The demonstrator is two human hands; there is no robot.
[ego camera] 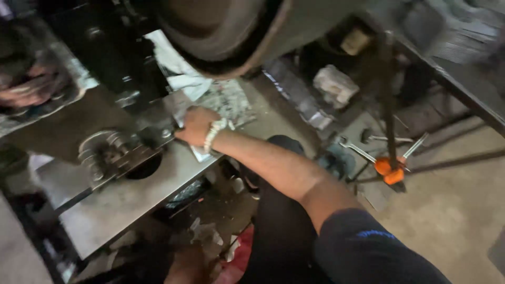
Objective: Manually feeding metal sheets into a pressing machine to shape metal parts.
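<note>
Metal parts [113, 150], a stack of round discs on a dark bracket, sit on the grey steel desk [131, 202] just left of my right hand [195, 125]. My right hand rests at the far edge of that desk plate, knuckles up, with its fingers curled down onto the corner where the bracket ends; whether my grip is closed on something or only pressing there I cannot tell, since the fingertips are hidden under the hand. A white beaded bracelet [214, 132] sits on my wrist, and my forearm runs back toward me into a dark blue sleeve [368, 250]. My left hand is not in view.

Just beside the discs, a round hole [144, 168] is cut through the desk plate. Crumpled white paper [221, 97] lies beyond my hand, partly on the plate and partly on the floor. A large dark rounded shape [221, 31] hangs over the top of the view, too blurred to name. At the far left edge, a blurred hand [26, 89] of another person shows, well apart from mine.

On the concrete floor [452, 200] to my right lie an open-ended spanner [356, 149] and a tool with orange handles [389, 169], near each other, with a thin metal rod [415, 144] touching the orange part. A pale crumpled rag [335, 84] lies further off, near a dark frame leg [388, 105]. Below the desk, red cloth [242, 255] shows by my dark trouser leg [279, 226].
</note>
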